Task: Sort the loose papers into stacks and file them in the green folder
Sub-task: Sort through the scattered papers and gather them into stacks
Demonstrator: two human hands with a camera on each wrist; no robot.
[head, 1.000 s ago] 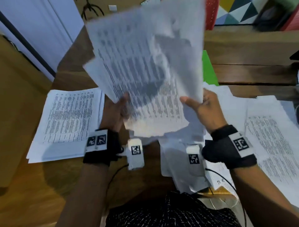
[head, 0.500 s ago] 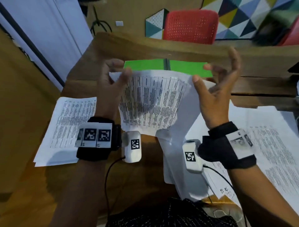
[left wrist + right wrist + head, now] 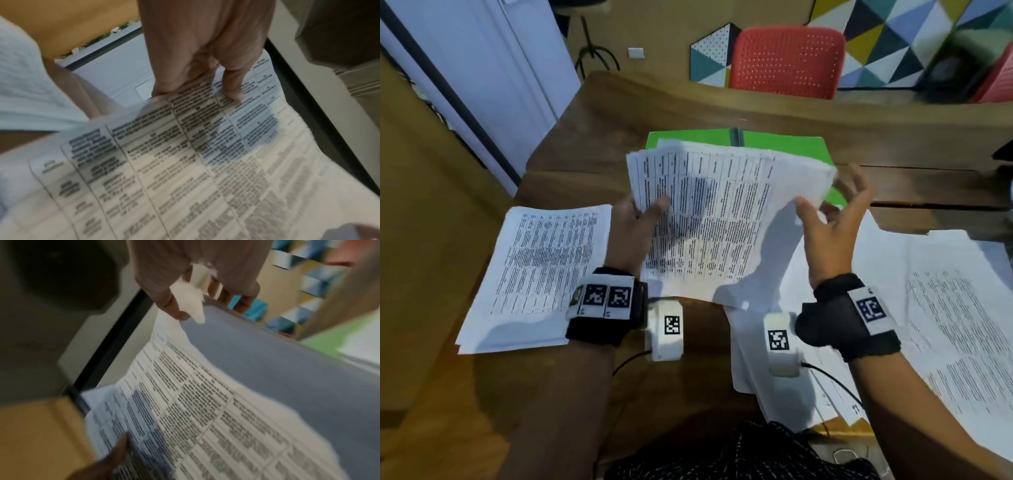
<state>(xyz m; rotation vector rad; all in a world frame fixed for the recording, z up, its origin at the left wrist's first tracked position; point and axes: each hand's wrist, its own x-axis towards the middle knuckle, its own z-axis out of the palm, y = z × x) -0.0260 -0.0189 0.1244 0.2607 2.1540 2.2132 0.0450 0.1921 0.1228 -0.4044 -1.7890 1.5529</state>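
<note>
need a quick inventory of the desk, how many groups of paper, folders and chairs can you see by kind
paper groups: 3, namely the held bundle, the neat stack to the left, and the loose spread to the right
green folder: 1, open, behind the bundle
red chair: 1
total: 5

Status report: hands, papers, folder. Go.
Left hand grips sheaf of papers, thumb on top. Right hand pinches its right edge. Sheaf held above open green folder. Loose papers still spread at right.
</note>
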